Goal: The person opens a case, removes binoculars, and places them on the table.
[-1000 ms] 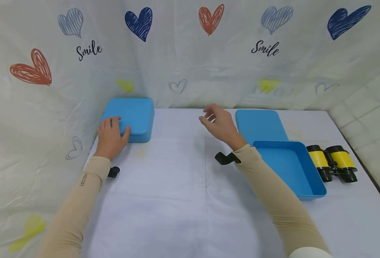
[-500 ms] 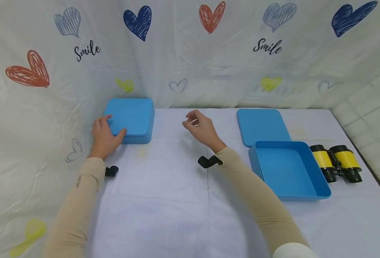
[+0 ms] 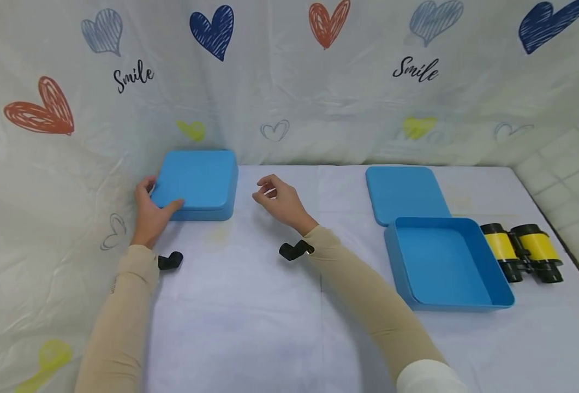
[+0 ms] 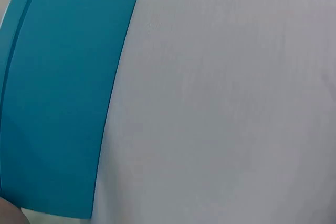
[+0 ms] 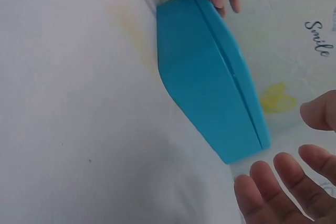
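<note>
A closed blue box (image 3: 198, 180) with a lid on it sits at the back left of the table. My left hand (image 3: 151, 213) grips its near left corner, thumb at the front edge and fingers along the left side. In the left wrist view the box's side wall (image 4: 63, 93) fills the left, with a bit of skin at the bottom corner. My right hand (image 3: 281, 202) hangs over the table just right of the box, fingers loosely bent and holding nothing. From the right wrist view, its fingers (image 5: 294, 182) are apart from the box (image 5: 205, 77).
An open blue box (image 3: 453, 267) with a bare inside stands at the right. Its flat blue lid (image 3: 407, 191) lies behind it. Yellow and black binoculars (image 3: 522, 251) lie near the table's right edge. A heart-printed sheet (image 3: 289, 82) hangs behind the table.
My right hand has moved left, from near the flat lid toward the closed box. The left hand has slid off the lid's top to the box's left corner.
</note>
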Motion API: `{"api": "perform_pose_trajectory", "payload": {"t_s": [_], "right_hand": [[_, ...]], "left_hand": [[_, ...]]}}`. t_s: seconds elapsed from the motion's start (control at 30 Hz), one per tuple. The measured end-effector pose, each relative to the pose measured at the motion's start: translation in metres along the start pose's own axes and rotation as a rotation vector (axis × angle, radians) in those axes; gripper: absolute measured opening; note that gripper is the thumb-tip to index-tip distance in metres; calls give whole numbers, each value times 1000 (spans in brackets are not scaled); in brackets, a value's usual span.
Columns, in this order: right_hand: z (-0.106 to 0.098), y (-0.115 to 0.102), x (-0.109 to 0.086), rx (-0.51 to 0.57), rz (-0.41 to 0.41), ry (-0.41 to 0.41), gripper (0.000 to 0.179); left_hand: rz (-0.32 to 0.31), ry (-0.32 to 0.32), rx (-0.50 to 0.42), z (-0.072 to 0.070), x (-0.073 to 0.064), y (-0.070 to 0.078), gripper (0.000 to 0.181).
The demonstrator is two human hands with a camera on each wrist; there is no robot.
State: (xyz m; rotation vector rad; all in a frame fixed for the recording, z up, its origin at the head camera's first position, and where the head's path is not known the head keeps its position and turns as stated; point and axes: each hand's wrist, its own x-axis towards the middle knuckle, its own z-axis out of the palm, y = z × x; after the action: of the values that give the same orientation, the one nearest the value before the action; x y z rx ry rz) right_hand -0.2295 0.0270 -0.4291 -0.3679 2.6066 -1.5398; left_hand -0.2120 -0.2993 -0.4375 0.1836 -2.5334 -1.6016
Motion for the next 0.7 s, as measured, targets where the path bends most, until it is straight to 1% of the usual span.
{"api": "perform_pose_trajectory", "payload": {"t_s": [0.07,0.23,0.33,0.5,0.6,0.7], "right_hand": [[7,-2,3,18,2,-10,41],[25,-4,12,82,6,-41,51],[36,-3,17,134,16,-51,62],[56,-3,25,179,19,-58,79],[64,-4,26,183,37,-67,85],[67,-6,27,168,52,-74,90]], "left_hand": [[-28,5,-78,-2,0,-1,89],[-71,15,-158,-6,0,-8,92],[-108,4,-179,-6,0,-9,94],[-180,-6,-186,-8,-2,-10,97],[-194,-1,-178,-8,-2,-12,99],[-186,-20,-161,-7,-2,-14,102]]}}
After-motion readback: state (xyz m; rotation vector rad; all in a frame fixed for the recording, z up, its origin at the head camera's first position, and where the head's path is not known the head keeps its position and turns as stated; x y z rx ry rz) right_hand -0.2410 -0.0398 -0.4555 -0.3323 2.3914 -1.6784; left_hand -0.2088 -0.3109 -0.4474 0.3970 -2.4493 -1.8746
